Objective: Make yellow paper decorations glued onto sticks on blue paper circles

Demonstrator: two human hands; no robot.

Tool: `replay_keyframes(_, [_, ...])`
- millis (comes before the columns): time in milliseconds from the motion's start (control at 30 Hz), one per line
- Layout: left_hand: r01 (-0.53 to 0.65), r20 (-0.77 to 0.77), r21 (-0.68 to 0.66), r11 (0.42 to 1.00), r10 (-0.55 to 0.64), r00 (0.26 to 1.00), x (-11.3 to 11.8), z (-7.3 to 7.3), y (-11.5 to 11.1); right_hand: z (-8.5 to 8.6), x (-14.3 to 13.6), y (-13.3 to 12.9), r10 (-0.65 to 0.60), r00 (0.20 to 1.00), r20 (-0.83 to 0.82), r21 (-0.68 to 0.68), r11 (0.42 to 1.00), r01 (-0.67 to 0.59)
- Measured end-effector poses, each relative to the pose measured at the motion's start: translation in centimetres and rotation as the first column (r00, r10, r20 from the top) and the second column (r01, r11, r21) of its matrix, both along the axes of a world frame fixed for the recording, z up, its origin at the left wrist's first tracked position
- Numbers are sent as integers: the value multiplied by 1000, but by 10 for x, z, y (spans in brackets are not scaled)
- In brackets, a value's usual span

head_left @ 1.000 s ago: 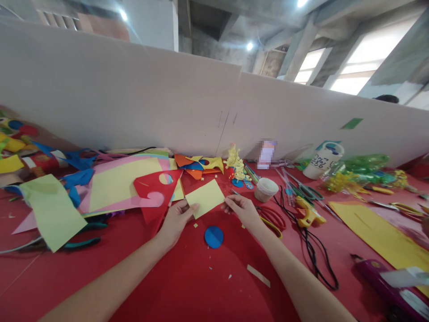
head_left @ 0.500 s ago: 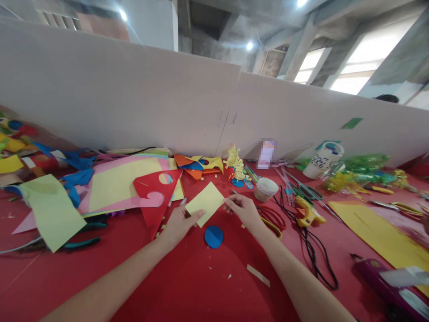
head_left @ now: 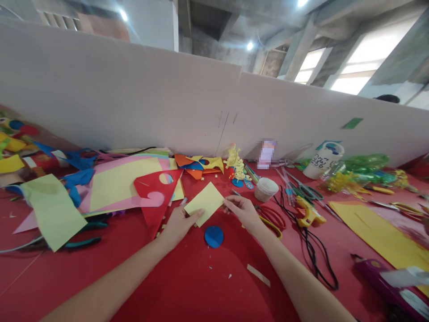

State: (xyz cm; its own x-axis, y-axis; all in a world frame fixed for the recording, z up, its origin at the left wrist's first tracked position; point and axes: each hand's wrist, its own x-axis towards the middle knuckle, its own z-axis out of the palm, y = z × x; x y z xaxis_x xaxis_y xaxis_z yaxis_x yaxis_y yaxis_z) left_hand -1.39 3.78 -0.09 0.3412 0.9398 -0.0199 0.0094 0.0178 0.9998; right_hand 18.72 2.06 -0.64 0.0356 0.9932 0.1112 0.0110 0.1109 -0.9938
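Between my two hands a pale yellow sheet of paper (head_left: 206, 202) is held up, tilted, above the red table. My left hand (head_left: 181, 223) pinches its lower left edge, thumb on top and fingers hidden underneath. At the right corner of the sheet, my right hand (head_left: 241, 210) has its thumb and forefinger pressed together on the paper. Just below the paper lies a blue disc (head_left: 213, 236), flat on the table. A red cut-out sheet (head_left: 154, 192) lies to the left of my left hand, with small yellow scraps near it.
Coloured sheets (head_left: 117, 185) are stacked at the left. On the right are a white cup (head_left: 266, 188), scissors (head_left: 306, 191), a yellow glue gun (head_left: 308, 212) with a black cord, yellow paper (head_left: 378, 228) and a purple glue gun (head_left: 385, 281). A white partition (head_left: 134, 94) stands behind.
Almost nothing differs. Both hands keep hold of the yellow paper in nearly the same place, and the blue disc has stayed put.
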Motion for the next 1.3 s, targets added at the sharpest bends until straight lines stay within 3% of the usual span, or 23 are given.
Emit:
replay_keyframes(567, [35,55,-21,999,-33,998,0,-5,1,-4,2,1,16,999,-31,-17,1000,-16])
replay_keyframes(1000, [41,-6,-2,999,-41,999,1,5,-4,-2,-2,-1,-11,1000,6,2,1000,11])
replay_keyframes(1300, [56,34,-41,998,-55,998,3,10,-9,5,-5,-3,-27,997,66,27,999,25])
